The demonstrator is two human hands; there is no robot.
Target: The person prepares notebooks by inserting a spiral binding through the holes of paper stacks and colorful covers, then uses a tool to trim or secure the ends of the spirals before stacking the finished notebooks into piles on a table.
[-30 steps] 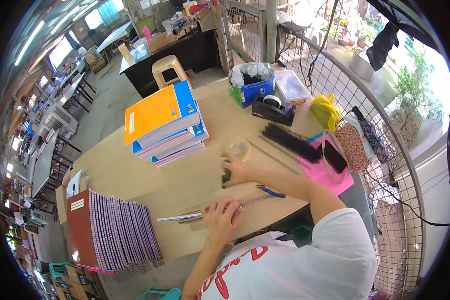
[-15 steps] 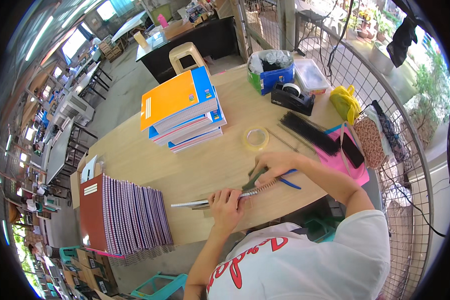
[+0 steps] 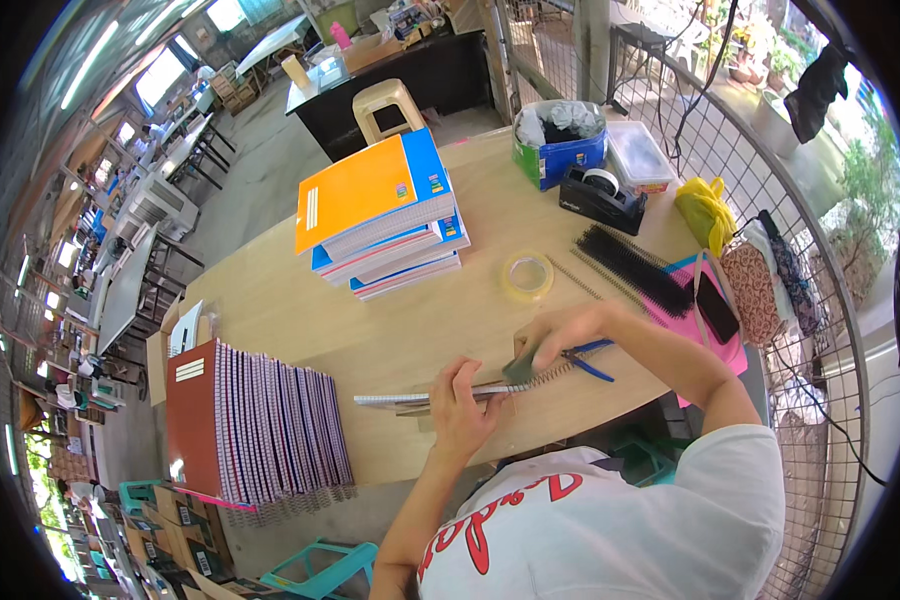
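A notebook point(image 3: 380, 400) stands on its edge near the front of the table, its spine side up. My left hand point(image 3: 460, 408) grips it, fingers over the far side and thumb on the near side. A dark metal-looking coil point(image 3: 545, 376) sits at the right end of the spine and sticks out past it. My right hand point(image 3: 560, 338) is closed around a small dark green pad point(image 3: 518, 369), which presses against the coil and spine; its exact kind is unclear. Just right of the coil lie blue-handled pliers point(image 3: 592, 366), close under my right wrist.
Coil-bound notebooks point(image 3: 280, 425) stand in a thick row at left. Orange and blue notebooks point(image 3: 370, 195) are stacked farther back. A tape roll point(image 3: 526, 275), black coils point(image 3: 630, 268), a tape dispenser point(image 3: 602, 198), a phone point(image 3: 716, 308) and a blue box point(image 3: 560, 145) sit at right.
My left fingers have loosened and lifted somewhat on the notebook. My right hand and the green pad have shifted slightly along the coil. The whole view has moved a little.
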